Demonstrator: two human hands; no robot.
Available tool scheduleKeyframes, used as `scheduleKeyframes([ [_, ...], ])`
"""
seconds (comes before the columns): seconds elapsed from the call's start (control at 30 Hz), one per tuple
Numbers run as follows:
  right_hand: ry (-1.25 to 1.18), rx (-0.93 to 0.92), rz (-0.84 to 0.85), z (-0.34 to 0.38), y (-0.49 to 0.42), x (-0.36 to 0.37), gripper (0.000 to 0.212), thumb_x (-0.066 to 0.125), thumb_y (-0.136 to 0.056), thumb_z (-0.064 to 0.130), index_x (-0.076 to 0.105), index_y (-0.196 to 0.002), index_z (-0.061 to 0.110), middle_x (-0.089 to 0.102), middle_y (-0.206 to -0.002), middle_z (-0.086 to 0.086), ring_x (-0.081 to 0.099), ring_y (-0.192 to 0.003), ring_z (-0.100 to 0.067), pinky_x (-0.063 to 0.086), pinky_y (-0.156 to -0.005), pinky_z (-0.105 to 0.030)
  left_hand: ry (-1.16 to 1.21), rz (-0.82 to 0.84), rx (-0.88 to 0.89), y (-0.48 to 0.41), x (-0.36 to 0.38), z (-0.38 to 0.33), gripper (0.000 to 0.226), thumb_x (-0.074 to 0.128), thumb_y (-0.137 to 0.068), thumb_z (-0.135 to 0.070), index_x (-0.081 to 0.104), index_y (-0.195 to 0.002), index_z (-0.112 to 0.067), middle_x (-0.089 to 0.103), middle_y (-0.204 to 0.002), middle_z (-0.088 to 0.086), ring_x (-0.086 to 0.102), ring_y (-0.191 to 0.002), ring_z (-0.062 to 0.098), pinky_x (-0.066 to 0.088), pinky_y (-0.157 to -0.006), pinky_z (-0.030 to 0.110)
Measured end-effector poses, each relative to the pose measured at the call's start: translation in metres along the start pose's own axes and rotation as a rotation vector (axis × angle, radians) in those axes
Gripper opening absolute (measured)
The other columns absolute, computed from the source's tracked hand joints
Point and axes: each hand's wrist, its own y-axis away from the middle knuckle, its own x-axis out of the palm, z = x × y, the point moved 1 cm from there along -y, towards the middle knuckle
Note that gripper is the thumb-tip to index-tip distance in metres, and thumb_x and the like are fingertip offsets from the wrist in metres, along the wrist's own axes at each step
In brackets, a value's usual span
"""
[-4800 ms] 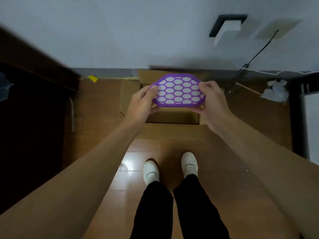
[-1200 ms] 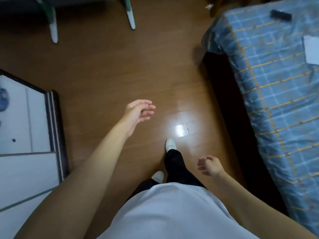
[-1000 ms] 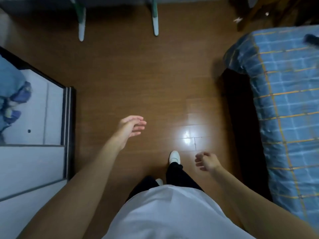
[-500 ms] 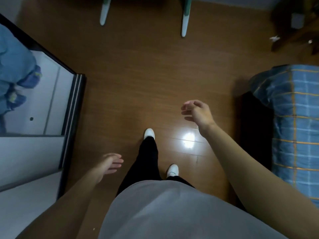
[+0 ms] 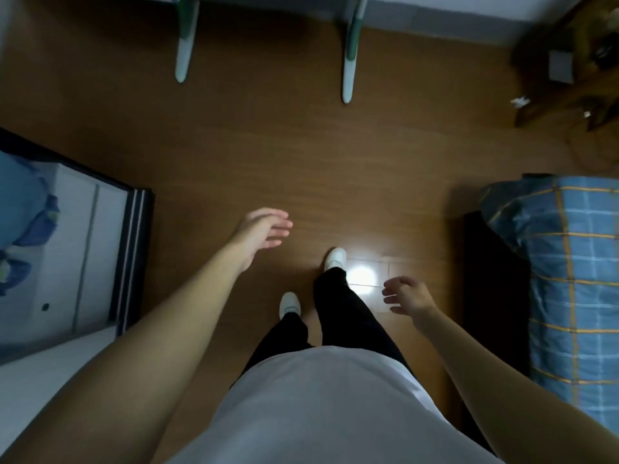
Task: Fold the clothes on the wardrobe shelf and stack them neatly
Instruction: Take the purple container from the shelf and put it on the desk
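i see my left hand [image 5: 259,231] and right hand [image 5: 407,296] empty, fingers loosely apart, over bare floor [image 5: 301,155]; wardrobe [image 5: 77,249] left, bed [image 5: 569,279] right.

A brown wooden floor [image 5: 268,145] is filling most of the view, and a bright glare [image 5: 363,274] is shining off its boards near the middle. Two pale, green-topped legs [image 5: 182,51] of some furniture are standing at the top edge below a light wall [image 5: 435,11]. A bed [image 5: 569,279] with blue checked bedding is lying along the right, and a wooden stand [image 5: 566,68] is sitting blurred in the far right corner.
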Motion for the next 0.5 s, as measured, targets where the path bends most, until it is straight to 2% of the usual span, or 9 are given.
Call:
scheduleKeyframes([
  [0.13, 0.069, 0.043, 0.004, 0.033, -0.042, -0.014, 0.018, 0.048, -0.102, 0.006, 0.063, -0.094, 0.002, 0.063, -0.085, -0.013, 0.058, -0.073, -0.024, 0.046, -0.071, -0.037, -0.021, 0.048, 0.139, -0.042, 0.022, -0.091, 0.022, 0.051, -0.101, -0.013, 0.067, -0.115, -0.011, 0.075, -0.108, 0.007, 0.071, -0.1, 0.021, 0.055, -0.09, 0.036],
  [0.23, 0.159, 0.056, 0.034, 0.07, -0.081, -0.022, 0.017, 0.05, -0.098, 0.005, 0.065, -0.096, -0.001, 0.065, -0.082, -0.013, 0.058, -0.071, -0.024, 0.045, -0.068, -0.034, -0.039, 0.027, 0.156, -0.076, 0.026, -0.135, 0.021, 0.052, -0.1, -0.012, 0.068, -0.114, -0.011, 0.075, -0.108, 0.007, 0.071, -0.1, 0.021, 0.055, -0.089, 0.036],
  [0.37, 0.172, 0.004, 0.085, 0.162, -0.12, -0.024, 0.014, 0.052, -0.096, 0.007, 0.065, -0.095, 0.002, 0.065, -0.083, -0.012, 0.057, -0.071, -0.024, 0.043, -0.065, -0.031, -0.083, -0.045, 0.039, -0.12, 0.015, -0.165, 0.02, 0.052, -0.101, -0.015, 0.068, -0.112, -0.014, 0.075, -0.107, 0.004, 0.071, -0.1, 0.02, 0.055, -0.089, 0.036],
  [0.43, 0.128, -0.082, 0.122, 0.223, -0.135, -0.018, 0.014, 0.051, -0.097, 0.007, 0.064, -0.093, 0.005, 0.065, -0.084, -0.013, 0.058, -0.073, -0.024, 0.044, -0.066, -0.032, -0.116, -0.068, -0.046, -0.139, 0.001, -0.169, 0.019, 0.051, -0.102, -0.018, 0.068, -0.109, -0.018, 0.075, -0.107, 0.001, 0.07, -0.098, 0.017, 0.056, -0.084, 0.032],
  [0.5, 0.047, -0.172, 0.133, 0.289, -0.148, -0.013, 0.014, 0.05, -0.099, 0.006, 0.063, -0.094, 0.004, 0.063, -0.082, -0.011, 0.057, -0.071, -0.022, 0.043, -0.064, -0.032, -0.116, -0.093, -0.134, -0.151, -0.018, -0.167, 0.019, 0.049, -0.103, -0.019, 0.068, -0.108, -0.018, 0.074, -0.107, 0.001, 0.069, -0.099, 0.017, 0.055, -0.084, 0.034],
])
